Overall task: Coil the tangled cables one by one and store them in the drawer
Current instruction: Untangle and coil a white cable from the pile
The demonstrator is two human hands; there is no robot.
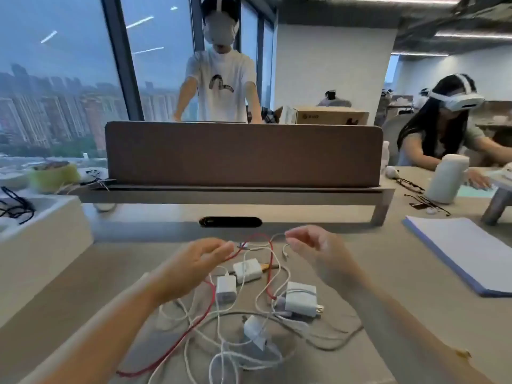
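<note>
Both forearms reach in from 6 o'clock above the table (388,273). The right hand (314,252) is raised, thumb and forefinger pinching a white cable (278,235) near its plug end. The left hand (194,263) has loosely curled fingers; a red cable (273,259) runs to its fingertips, but motion blur means I cannot tell whether it is gripped. The tangle of cables (221,322) and its white chargers (300,299) lie between the wrists, at 6 o'clock from the hands.
</note>
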